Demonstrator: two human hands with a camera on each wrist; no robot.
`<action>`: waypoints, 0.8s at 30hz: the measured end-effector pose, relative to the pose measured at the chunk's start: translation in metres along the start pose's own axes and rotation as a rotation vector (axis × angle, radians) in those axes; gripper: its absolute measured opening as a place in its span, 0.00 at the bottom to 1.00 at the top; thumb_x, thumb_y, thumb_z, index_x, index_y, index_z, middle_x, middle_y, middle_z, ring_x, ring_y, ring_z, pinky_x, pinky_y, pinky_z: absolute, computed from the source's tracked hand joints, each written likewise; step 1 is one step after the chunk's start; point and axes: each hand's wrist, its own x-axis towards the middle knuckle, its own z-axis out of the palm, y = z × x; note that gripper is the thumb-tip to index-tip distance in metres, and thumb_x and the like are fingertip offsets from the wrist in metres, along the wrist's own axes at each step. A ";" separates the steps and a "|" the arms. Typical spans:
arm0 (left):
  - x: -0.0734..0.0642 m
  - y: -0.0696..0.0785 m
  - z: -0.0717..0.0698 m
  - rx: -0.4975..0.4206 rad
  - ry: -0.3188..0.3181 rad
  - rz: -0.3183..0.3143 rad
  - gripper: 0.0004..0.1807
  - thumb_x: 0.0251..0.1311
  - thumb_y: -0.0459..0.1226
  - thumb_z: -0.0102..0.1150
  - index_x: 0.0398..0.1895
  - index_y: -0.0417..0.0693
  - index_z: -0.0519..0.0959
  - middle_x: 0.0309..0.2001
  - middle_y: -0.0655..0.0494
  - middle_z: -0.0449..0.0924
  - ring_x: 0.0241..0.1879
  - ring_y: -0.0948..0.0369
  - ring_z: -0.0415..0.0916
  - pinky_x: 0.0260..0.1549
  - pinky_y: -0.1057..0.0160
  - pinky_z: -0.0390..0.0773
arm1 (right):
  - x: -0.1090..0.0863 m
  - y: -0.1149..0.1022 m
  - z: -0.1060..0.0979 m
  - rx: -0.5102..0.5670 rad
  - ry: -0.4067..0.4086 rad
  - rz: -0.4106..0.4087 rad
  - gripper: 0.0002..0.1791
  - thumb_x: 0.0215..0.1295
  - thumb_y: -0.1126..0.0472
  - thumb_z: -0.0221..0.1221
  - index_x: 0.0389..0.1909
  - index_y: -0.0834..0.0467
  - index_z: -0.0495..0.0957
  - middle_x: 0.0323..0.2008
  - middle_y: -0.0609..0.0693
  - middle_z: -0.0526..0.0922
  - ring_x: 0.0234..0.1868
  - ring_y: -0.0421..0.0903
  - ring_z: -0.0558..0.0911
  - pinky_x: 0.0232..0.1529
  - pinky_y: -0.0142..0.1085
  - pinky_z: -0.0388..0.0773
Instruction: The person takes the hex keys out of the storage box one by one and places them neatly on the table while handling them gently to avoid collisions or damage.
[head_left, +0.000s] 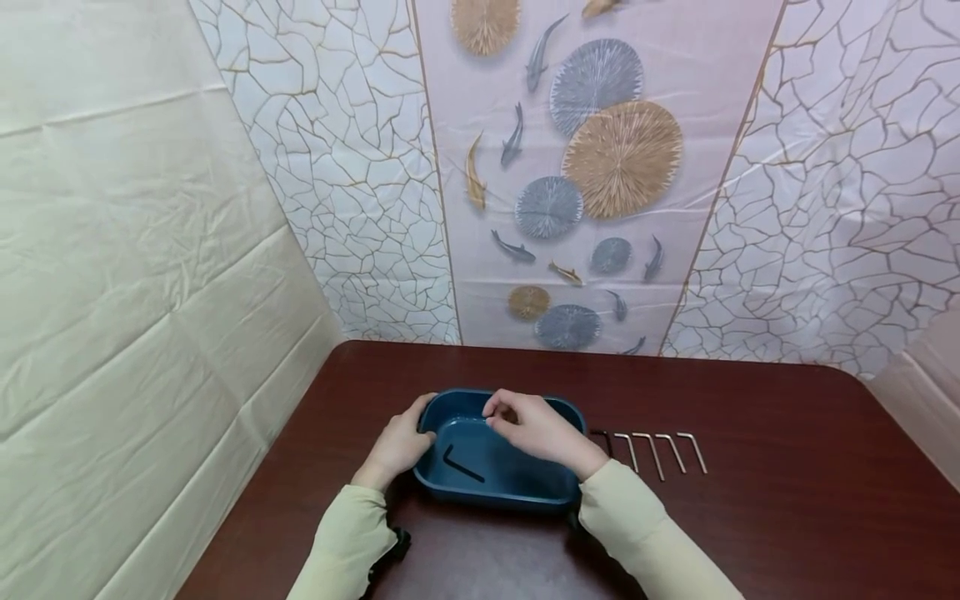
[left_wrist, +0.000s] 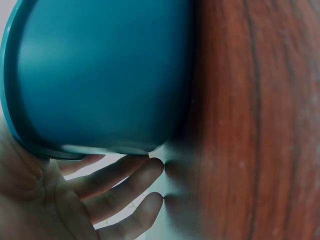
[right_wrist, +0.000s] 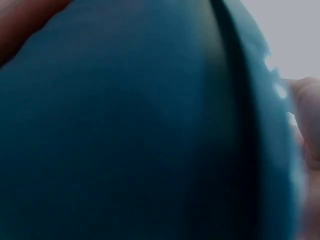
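A deep blue tray (head_left: 510,501) with rounded corners sits on the table in the head view. My left hand (head_left: 399,446) grips its left end, the thumb over the rim and the fingers outside. In the left wrist view the fingers (left_wrist: 120,192) lie against the tray's outer wall (left_wrist: 105,75). One black hex key (head_left: 463,467) lies on the tray's floor at the left. Over the tray's far side hovers my right hand (head_left: 536,429), its fingers loosely bent and a gap between thumb and forefinger. Nothing shows between them. The right wrist view is mostly blurred tray wall (right_wrist: 125,130).
To the right of the tray several silver hex keys (head_left: 652,454) lie in a row on the dark wooden table (head_left: 787,467). A black hex key (head_left: 602,435) at the row's left end is partly hidden by my right forearm. Patterned cloth hangs behind the table.
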 end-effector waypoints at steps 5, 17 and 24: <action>-0.002 0.001 0.004 0.004 -0.008 0.000 0.34 0.64 0.32 0.57 0.74 0.52 0.65 0.56 0.39 0.80 0.40 0.52 0.77 0.38 0.53 0.76 | 0.007 -0.001 0.015 0.001 -0.059 -0.005 0.06 0.76 0.61 0.55 0.47 0.54 0.79 0.38 0.50 0.82 0.30 0.43 0.76 0.33 0.36 0.74; 0.000 0.001 0.003 0.015 -0.006 0.013 0.34 0.64 0.32 0.57 0.74 0.51 0.65 0.51 0.39 0.82 0.34 0.53 0.77 0.34 0.55 0.74 | 0.017 0.001 0.038 -0.033 -0.130 -0.015 0.08 0.73 0.64 0.56 0.47 0.61 0.80 0.35 0.48 0.82 0.26 0.40 0.74 0.31 0.34 0.73; 0.001 -0.001 -0.001 0.002 -0.002 0.013 0.34 0.64 0.32 0.57 0.74 0.52 0.65 0.47 0.41 0.82 0.30 0.54 0.76 0.31 0.56 0.74 | 0.022 -0.001 0.042 -0.093 -0.128 -0.015 0.08 0.72 0.64 0.59 0.47 0.62 0.83 0.35 0.45 0.82 0.28 0.39 0.76 0.34 0.34 0.75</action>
